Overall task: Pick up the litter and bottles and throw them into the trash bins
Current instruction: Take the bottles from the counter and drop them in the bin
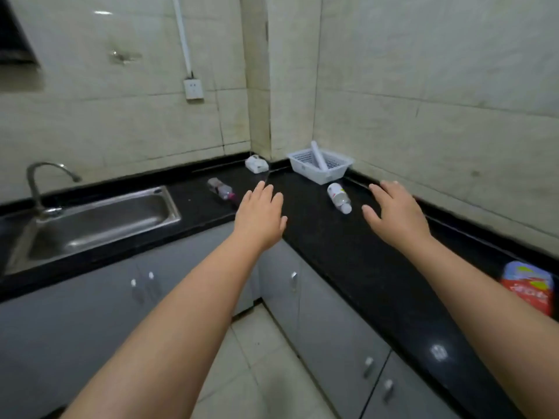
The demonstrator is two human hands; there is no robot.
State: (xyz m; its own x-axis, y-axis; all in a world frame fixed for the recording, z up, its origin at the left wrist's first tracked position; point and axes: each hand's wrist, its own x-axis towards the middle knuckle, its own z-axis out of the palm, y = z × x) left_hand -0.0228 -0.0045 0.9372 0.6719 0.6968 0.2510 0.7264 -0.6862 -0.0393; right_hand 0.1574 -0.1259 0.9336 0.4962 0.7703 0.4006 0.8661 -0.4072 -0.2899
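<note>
Two plastic bottles lie on their sides on the black L-shaped countertop (348,252). A clear bottle with a pink cap (220,189) rests just left of my left hand (260,215). Between my hands lies a bottle with a white label and white cap (338,197), closer to my right hand (393,213). Both hands hover over the counter, palms down, fingers spread, holding nothing. A crumpled white piece of litter (256,164) sits in the far corner. At the right edge of the view lies a red and blue snack bag (527,286). No trash bin is in view.
A white plastic basket (320,164) holding a white tube stands at the back against the wall. A steel sink (99,219) with a tap (42,182) is set into the counter on the left. Grey cabinets run below, with tiled floor (260,358) between them.
</note>
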